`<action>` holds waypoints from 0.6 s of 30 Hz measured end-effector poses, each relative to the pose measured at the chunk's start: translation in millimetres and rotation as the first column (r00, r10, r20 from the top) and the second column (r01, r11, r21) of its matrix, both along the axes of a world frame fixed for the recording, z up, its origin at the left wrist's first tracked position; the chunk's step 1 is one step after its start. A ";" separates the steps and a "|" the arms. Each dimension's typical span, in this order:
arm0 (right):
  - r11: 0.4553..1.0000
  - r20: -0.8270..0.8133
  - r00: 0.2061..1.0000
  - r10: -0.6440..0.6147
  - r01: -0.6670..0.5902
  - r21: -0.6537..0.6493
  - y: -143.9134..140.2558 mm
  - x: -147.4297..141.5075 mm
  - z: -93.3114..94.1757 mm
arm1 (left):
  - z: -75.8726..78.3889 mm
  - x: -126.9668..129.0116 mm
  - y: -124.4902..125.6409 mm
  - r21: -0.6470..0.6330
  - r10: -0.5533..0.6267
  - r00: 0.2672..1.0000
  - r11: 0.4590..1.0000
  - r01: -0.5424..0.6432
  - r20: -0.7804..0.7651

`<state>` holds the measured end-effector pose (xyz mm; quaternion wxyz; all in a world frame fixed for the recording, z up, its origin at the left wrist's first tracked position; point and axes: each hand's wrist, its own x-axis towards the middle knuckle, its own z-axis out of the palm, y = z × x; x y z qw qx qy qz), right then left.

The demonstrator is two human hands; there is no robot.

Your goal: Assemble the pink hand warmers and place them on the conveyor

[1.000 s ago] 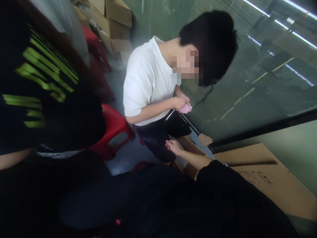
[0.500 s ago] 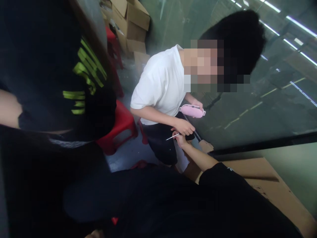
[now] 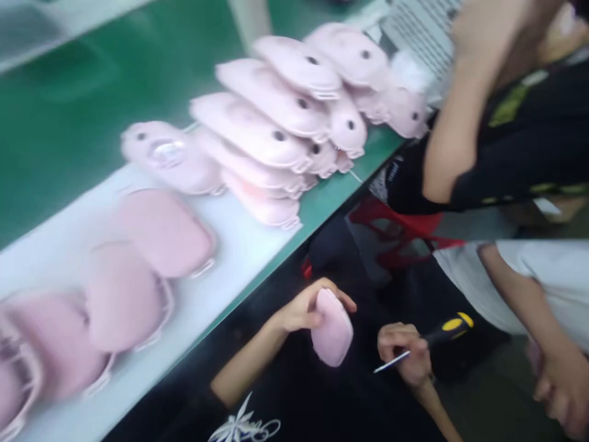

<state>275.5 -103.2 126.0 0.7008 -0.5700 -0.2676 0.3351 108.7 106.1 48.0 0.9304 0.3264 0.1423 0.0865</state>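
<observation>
My left hand (image 3: 301, 313) grips a pink plastic shell (image 3: 334, 331) between thumb and fingers, in front of my black shirt. To its right, my right hand (image 3: 407, 353) is closed around a screwdriver (image 3: 450, 328) with a black and yellow handle. The metal shaft points down and left toward the shell, with a gap between them. On the bench beside my left arm lie several larger pink shells (image 3: 165, 230) in an overlapping row, blurred.
A heap of pale pink housings (image 3: 257, 132) with dark round holes covers part of the green bench (image 3: 59, 159). A co-worker's forearm (image 3: 453, 135) is at the upper right. Another person's hand (image 3: 561, 393) is at the right edge. A red stool (image 3: 396, 224) stands beyond the bench edge.
My view has swung from the white-shirted person to the bench. My right hand, still with the screwdriver, is now apart from that person's hand. My left hand now shows with a pink shell.
</observation>
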 end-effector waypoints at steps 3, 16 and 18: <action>0.940 0.036 0.959 0.281 -0.282 0.192 61.7 17.4 1.4 | -1.3 -24.3 14.0 0.150 0.267 0.962 0.955 -0.255 -0.065; 0.560 0.543 0.613 0.573 -0.777 0.287 272.8 -61.7 -8.9 | 41.1 -106.0 38.0 0.651 0.932 -0.352 -0.214 -0.728 -0.087; 0.552 0.567 0.601 0.563 -0.784 0.283 275.8 -71.6 -9.9 | 40.8 -113.2 38.4 0.677 0.922 -0.379 -0.230 -0.699 -0.078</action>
